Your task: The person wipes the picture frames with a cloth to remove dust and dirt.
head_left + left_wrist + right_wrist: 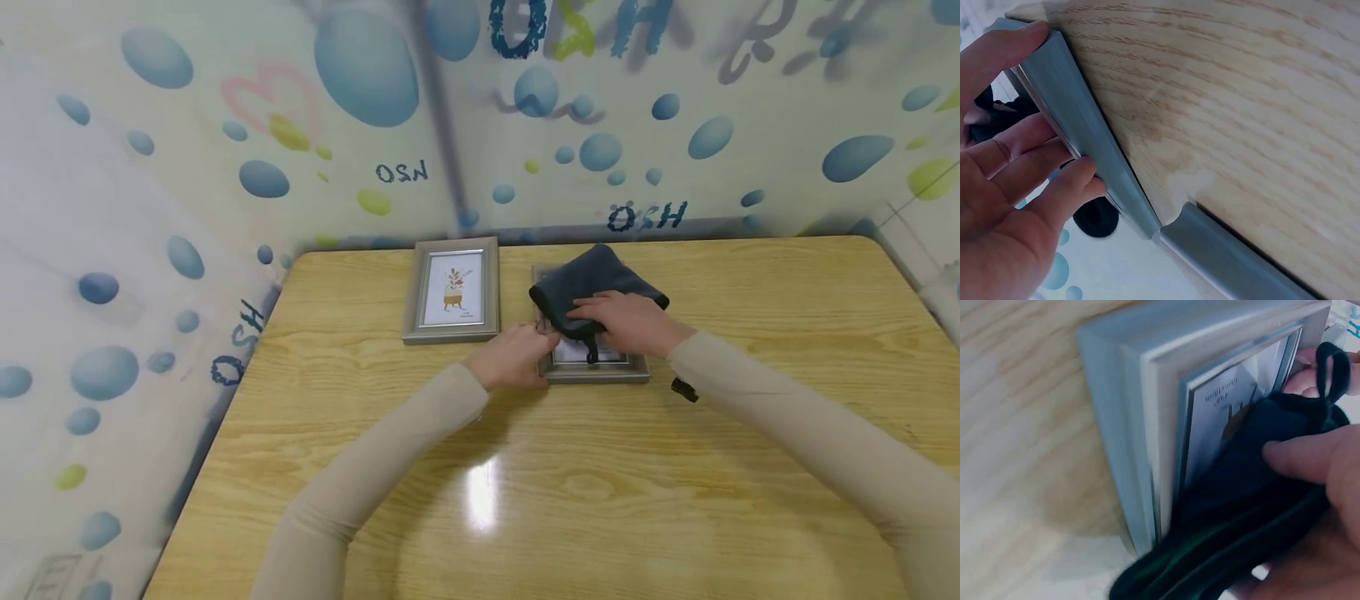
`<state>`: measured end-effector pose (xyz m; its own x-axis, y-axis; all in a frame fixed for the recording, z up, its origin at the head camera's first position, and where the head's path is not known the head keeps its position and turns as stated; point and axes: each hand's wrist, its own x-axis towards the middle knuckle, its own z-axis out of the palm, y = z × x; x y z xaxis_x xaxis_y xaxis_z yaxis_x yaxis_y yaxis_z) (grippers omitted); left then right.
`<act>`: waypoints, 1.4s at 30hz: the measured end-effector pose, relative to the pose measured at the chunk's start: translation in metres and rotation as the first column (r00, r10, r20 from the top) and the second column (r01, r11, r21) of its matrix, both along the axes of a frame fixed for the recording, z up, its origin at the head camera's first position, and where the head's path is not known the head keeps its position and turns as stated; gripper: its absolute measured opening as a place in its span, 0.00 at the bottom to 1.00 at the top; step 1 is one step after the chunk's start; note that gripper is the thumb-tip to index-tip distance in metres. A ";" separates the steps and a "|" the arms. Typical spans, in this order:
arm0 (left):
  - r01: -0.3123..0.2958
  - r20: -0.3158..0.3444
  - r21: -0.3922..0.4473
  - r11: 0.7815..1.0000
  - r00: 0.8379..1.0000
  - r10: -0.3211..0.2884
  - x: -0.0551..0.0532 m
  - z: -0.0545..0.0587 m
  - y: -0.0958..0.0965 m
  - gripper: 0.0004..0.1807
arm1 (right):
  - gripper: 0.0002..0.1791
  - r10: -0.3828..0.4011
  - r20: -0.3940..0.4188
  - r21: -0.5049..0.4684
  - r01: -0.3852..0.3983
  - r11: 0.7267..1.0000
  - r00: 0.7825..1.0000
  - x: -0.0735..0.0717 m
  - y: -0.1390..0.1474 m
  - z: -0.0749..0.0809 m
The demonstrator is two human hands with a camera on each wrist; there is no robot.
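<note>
A dark navy cloth (581, 283) with a hanging loop lies over the upper part of a silver-grey picture frame (600, 377) on the table. My right hand (637, 323) holds the cloth against the frame's front; in the right wrist view the thumb lies on the folded cloth (1241, 462). Part of the picture, with small print, shows beside it. At the frame's left side, my left hand (513, 357) grips the border. The left wrist view has its thumb at a corner of the border (1075, 106) and the other fingers along the inner side.
A second picture frame (489, 287), with a plant-pot drawing, lies to the left on the wooden table (585, 492). The patterned wall (480, 150) rises behind the table's far edge. Beside the right wrist is a small black object (684, 389).
</note>
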<state>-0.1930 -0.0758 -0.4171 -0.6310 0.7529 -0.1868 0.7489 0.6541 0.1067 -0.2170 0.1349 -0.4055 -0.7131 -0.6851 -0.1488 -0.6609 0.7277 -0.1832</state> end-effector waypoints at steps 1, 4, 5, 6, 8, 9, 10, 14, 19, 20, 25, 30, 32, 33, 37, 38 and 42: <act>0.000 -0.005 -0.006 1.000 1.000 0.000 0.000 0.000 0.000 0.29 | 0.26 -0.016 -0.024 0.027 0.017 1.000 1.000 0.002 0.002 0.002; -0.006 -0.015 -0.021 1.000 1.000 0.006 0.000 0.001 0.001 0.32 | 0.23 -0.086 -0.082 0.101 0.094 0.990 0.993 0.007 0.008 0.010; -0.008 -0.012 -0.023 1.000 1.000 0.008 0.001 0.001 0.001 0.33 | 0.22 -0.109 -0.096 0.122 0.120 0.985 0.989 0.009 0.009 0.012; -0.011 -0.007 -0.024 1.000 1.000 0.011 0.001 0.001 0.001 0.33 | 0.21 -0.131 -0.107 0.142 0.145 0.979 0.986 0.010 0.009 0.014; -0.018 0.002 -0.021 1.000 1.000 0.018 0.001 0.001 0.001 0.34 | 0.20 -0.168 -0.118 0.165 0.186 0.969 0.979 0.013 0.008 0.017; -0.019 0.003 -0.018 1.000 1.000 0.020 0.001 0.002 0.000 0.34 | 0.19 -0.177 -0.121 0.168 0.196 0.966 0.977 0.014 0.007 0.017; -0.019 0.002 -0.014 1.000 1.000 0.019 0.001 0.002 0.000 0.34 | 0.19 -0.181 -0.118 0.166 0.199 0.966 0.976 0.014 0.005 0.017; -0.013 -0.011 0.003 1.000 1.000 0.013 0.001 0.002 -0.002 0.33 | 0.21 -0.154 -0.102 0.086 0.163 0.983 0.983 0.015 -0.003 0.012; -0.003 0.008 0.020 1.000 1.000 0.003 0.001 0.002 -0.002 0.29 | 0.25 -0.063 -0.028 -0.066 0.061 0.996 0.998 0.015 -0.012 0.002; -0.005 0.015 0.021 1.000 1.000 0.004 0.001 0.002 -0.001 0.28 | 0.26 -0.045 -0.017 -0.089 0.043 0.995 0.999 0.015 -0.013 0.000; -0.016 0.026 0.023 1.000 1.000 0.015 0.001 0.001 -0.001 0.27 | 0.28 -0.007 -0.049 -0.032 0.005 0.999 0.999 0.018 -0.013 -0.002; -0.026 0.019 0.024 0.999 1.000 0.025 0.001 0.001 0.001 0.28 | 0.27 -0.028 -0.121 0.122 0.043 0.992 0.992 0.027 -0.007 0.005; -0.022 0.009 0.021 1.000 1.000 0.022 0.002 0.001 0.002 0.29 | 0.25 -0.056 -0.136 0.152 0.077 0.985 0.989 0.031 -0.003 0.009; -0.020 0.008 0.020 1.000 1.000 0.020 0.002 0.001 0.002 0.29 | 0.24 -0.069 -0.149 0.164 0.094 0.982 0.986 0.033 0.000 0.010; -0.017 0.013 0.040 0.999 1.000 0.016 0.002 0.000 0.000 0.31 | 0.21 -0.111 -0.188 0.193 0.147 0.970 0.976 0.038 0.009 0.012; -0.016 0.014 0.048 0.999 1.000 0.016 0.002 0.000 -0.001 0.31 | 0.21 -0.113 -0.193 0.195 0.151 0.969 0.975 0.039 0.010 0.012; -0.018 0.018 0.076 0.997 1.000 0.017 0.004 -0.003 -0.005 0.30 | 0.20 -0.101 -0.213 0.183 0.141 0.973 0.972 0.041 0.012 0.010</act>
<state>-0.1890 -0.0807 -0.4205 -0.6415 0.7541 -0.1408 0.7348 0.6568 0.1695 -0.1764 0.1472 -0.3950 -0.8177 -0.5638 -0.1163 -0.5743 0.8128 0.0977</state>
